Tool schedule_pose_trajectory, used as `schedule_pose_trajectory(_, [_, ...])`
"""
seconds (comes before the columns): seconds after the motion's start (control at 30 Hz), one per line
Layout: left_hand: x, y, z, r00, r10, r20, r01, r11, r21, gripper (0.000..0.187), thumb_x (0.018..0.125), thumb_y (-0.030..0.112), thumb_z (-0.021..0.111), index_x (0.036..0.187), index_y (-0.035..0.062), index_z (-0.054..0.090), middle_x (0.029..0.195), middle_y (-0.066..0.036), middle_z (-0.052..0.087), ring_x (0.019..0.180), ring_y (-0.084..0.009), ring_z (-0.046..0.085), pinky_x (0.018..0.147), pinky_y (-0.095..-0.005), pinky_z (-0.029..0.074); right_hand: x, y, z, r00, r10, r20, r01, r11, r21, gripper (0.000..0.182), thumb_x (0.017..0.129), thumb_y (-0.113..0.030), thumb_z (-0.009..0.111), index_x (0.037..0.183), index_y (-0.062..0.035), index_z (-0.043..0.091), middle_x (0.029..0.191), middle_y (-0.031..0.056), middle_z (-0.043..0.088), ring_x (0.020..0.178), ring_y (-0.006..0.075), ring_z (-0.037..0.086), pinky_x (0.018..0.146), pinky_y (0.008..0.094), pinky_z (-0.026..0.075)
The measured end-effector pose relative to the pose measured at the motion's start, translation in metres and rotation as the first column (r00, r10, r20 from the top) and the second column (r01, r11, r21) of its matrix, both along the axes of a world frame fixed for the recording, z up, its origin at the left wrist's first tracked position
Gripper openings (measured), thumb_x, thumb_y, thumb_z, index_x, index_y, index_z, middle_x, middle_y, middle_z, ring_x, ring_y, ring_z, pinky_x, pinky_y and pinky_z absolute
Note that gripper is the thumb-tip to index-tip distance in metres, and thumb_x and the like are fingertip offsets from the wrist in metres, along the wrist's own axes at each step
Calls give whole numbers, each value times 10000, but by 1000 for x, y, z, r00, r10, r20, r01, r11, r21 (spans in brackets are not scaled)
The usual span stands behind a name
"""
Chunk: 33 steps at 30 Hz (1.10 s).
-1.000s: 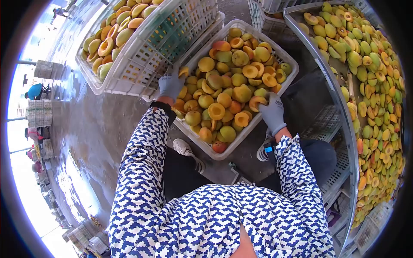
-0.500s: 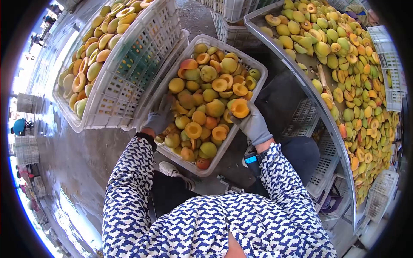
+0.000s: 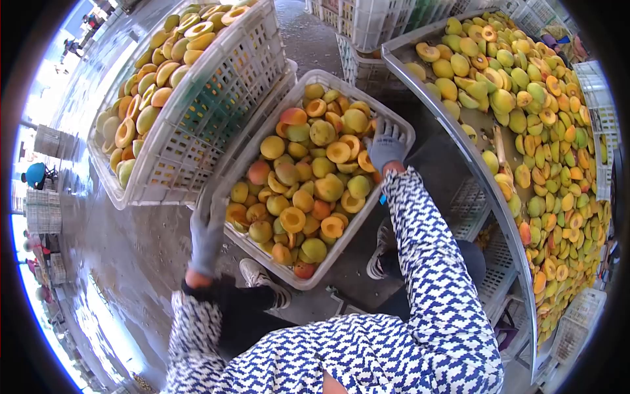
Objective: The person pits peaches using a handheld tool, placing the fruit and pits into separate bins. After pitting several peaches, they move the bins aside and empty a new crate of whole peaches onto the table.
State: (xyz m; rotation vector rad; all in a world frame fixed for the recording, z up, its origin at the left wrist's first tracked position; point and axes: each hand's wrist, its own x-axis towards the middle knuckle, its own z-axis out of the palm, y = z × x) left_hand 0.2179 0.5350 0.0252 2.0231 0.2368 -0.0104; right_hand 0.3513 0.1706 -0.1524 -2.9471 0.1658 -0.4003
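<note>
A white plastic crate (image 3: 296, 282) on the floor before me holds yellow-orange apricot halves (image 3: 293, 219), some showing hollow pit cavities. My right hand (image 3: 387, 143), in a grey glove, lies over the fruit at the crate's right side near the rim. Its fingers are stretched out, and no fruit shows in its grasp. My left hand (image 3: 207, 240), also gloved in grey, is beside the crate's left rim and smeared by motion. Whether its fingers touch the rim cannot be made out.
Another crate (image 3: 216, 111) of halved fruit stands at upper left. On the right, a metal-edged table (image 3: 453, 125) carries a large heap of apricots (image 3: 558, 177). Stacked white crates (image 3: 367, 26) stand at the back, and more crates (image 3: 502, 262) sit beneath the table.
My right hand has let go of an apricot half and moved up along the crate's right side. My left hand has left the fruit, moving down-left outside the crate.
</note>
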Motion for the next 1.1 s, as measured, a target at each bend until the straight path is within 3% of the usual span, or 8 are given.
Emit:
schedule_pose_trajectory(0.1, [-42,8,-25,980,86,179,-79,996,-47,407,872,135,491,1237,-45,471,1251,-124,509,1154,-179,457,983,-295,327,8,-1,3,992,-42,-120,43,999,-1,529,860,-379,488,1297,-92,404,1333,191,378,1208,356,378,982,427,337])
schedule_pose_trajectory(0.23, [-53,2,-42,943,294,-156,-331,871,-363,428,886,119,498,1279,-35,431,1262,-95,495,1136,-160,461,972,-273,336,28,1,8,994,88,60,-102,955,279,566,805,-326,574,1317,-150,407,1282,155,435,1180,339,414,999,458,294])
schedule_pose_trajectory(0.33, [-53,0,-63,948,241,-209,-294,915,-275,418,887,123,518,1266,-38,445,1243,-104,503,1122,-151,465,961,-264,345,41,16,8,915,402,15,-400,912,-88,512,760,-269,620,1229,-130,469,1246,148,450,1123,330,458,902,426,400])
schedule_pose_trajectory(0.5, [-49,2,-67,943,251,-219,-315,886,-339,419,884,130,525,1258,-44,449,1221,-106,515,1098,-149,475,950,-263,356,67,17,47,892,357,-279,-362,932,33,526,705,-209,646,1204,-112,509,1216,147,498,1057,327,521,873,371,433])
schedule_pose_trajectory(0.63, [-47,-8,-55,955,235,-182,-287,886,-365,418,881,124,530,1260,-37,451,1211,-104,519,1089,-146,478,947,-260,358,80,11,51,924,346,-160,-133,686,715,443,650,-154,647,1066,-11,587,996,192,604,949,323,581,855,364,453])
schedule_pose_trajectory(0.77, [-50,-6,-64,951,259,-167,-306,858,-413,414,885,121,527,1262,-34,449,1206,-96,521,1079,-138,478,938,-255,365,91,64,70,864,489,121,-492,765,415,491,630,-210,677,1076,-31,577,1064,189,579,1015,325,543,881,382,424])
schedule_pose_trajectory(0.87, [-46,-5,-63,938,288,-194,-342,857,-384,407,888,102,525,1264,-31,447,1223,-85,510,1078,-124,470,926,-247,369,121,116,52,843,498,-201,-537,774,-335,334,782,-198,507,1087,-82,578,1157,171,529,1090,316,496,896,395,403])
schedule_pose_trajectory(1.1, [-52,-1,-64,923,312,-224,-375,859,-349,409,880,94,536,1265,-15,452,1206,-74,527,1064,-118,480,920,-251,369,145,115,-11,726,683,-78,-678,692,-248,470,774,-154,489,1225,-27,467,1296,212,423,1206,390,386,993,479,309])
